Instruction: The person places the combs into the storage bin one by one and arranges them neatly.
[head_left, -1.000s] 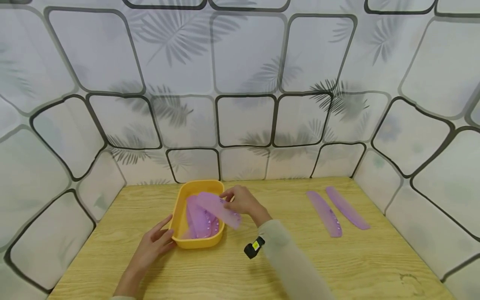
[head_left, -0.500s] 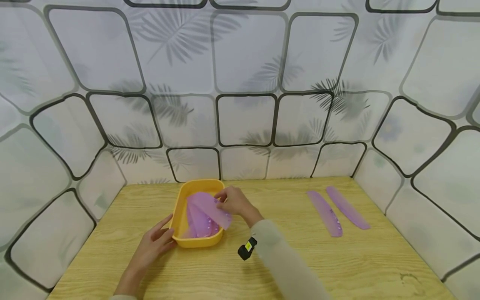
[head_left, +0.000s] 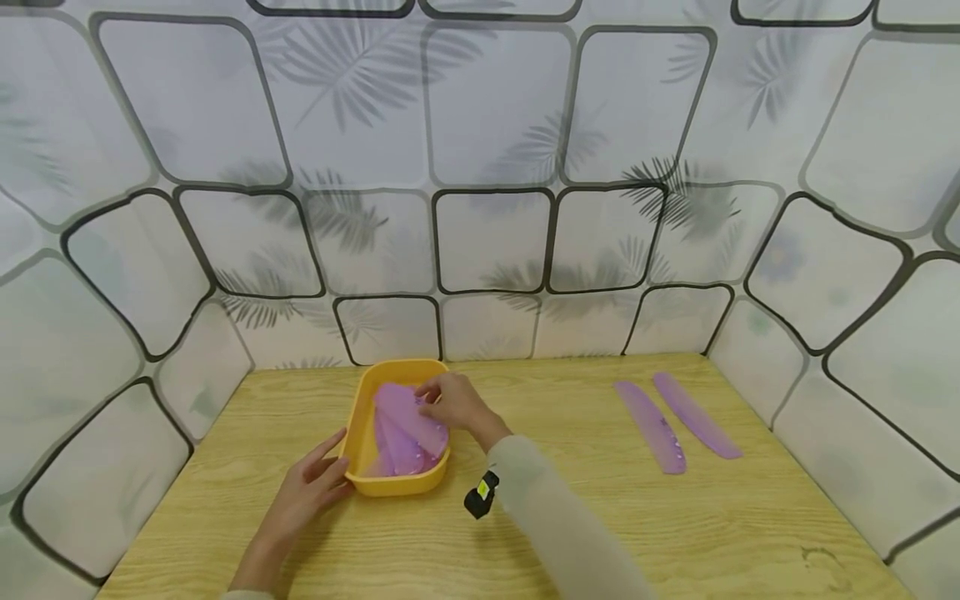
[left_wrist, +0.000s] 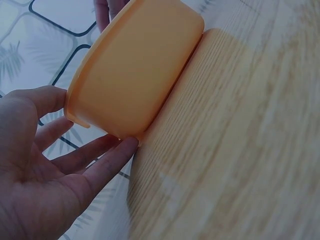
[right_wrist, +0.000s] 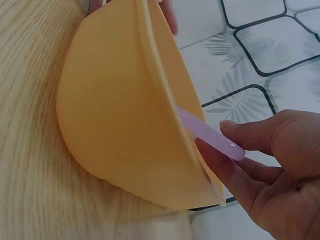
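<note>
A yellow plastic tub (head_left: 400, 486) stands on the table at left of centre. Inside it lie several overlapping purple translucent plastic pieces (head_left: 397, 454), long, flat and comb-shaped. My right hand (head_left: 459, 405) is over the tub's right side. Its thumb and fingers pinch the topmost purple piece (right_wrist: 212, 136), which slants over the rim into the tub. At the tub's left wall, my left hand (head_left: 303, 487) rests with extended fingers; in the left wrist view, its fingertips (left_wrist: 129, 145) touch the tub's lower side and another digit meets the rim.
Two more purple pieces, a nearer one (head_left: 651, 427) and a farther one (head_left: 697, 416), lie side by side on the right of the wooden table (head_left: 570, 517). A patterned cloth wall (head_left: 491, 242) closes off the back and both sides.
My right hand has moved left with the purple piece, bringing its near end from beyond the tub's right rim to over the tub. The left hand and tub stay in place.
</note>
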